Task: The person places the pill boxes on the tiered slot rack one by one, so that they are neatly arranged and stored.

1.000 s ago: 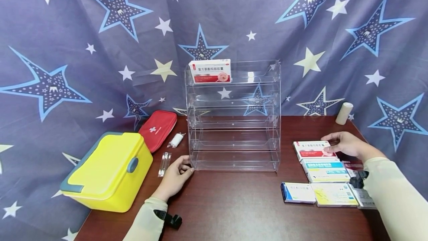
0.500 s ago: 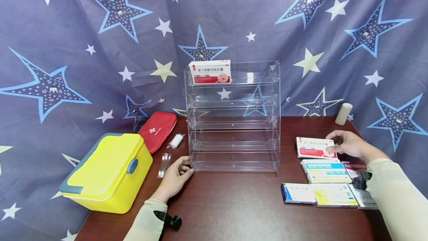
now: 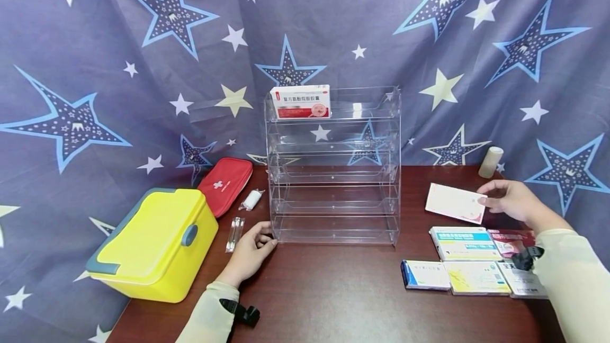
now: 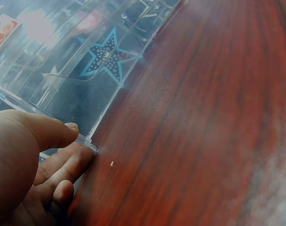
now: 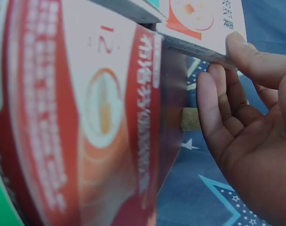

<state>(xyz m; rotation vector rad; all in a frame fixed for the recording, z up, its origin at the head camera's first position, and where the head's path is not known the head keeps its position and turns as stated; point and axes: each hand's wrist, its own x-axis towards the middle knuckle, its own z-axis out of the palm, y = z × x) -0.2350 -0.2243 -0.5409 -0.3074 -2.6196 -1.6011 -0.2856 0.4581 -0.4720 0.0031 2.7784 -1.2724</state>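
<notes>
At the lower left corner of a clear acrylic display rack (image 3: 333, 222), my left hand (image 3: 250, 252) pinches the rack's side panel between thumb and fingers, as the left wrist view of the rack (image 4: 63, 89) shows. A white and red medicine box (image 3: 301, 102) stands on the rack's top tier, at its left end. My right hand (image 3: 517, 204) pinches another medicine box (image 3: 454, 203) by its right end, its upper face pale with glare in the head view. That box's (image 5: 192, 23) red and white print shows in the right wrist view.
Several medicine boxes lie in front of the right hand: blue and white (image 3: 464, 243), red (image 3: 513, 241), yellow and white (image 3: 476, 278). A yellow lidded case (image 3: 152, 247), red pouch (image 3: 225, 185) and small white roll (image 3: 251, 200) are left of the rack. A beige roll (image 3: 491, 162) stands back right.
My right hand has lifted the red and white medicine box off its spot behind the blue and white one and tilted it. The left hand stays at the rack's corner.
</notes>
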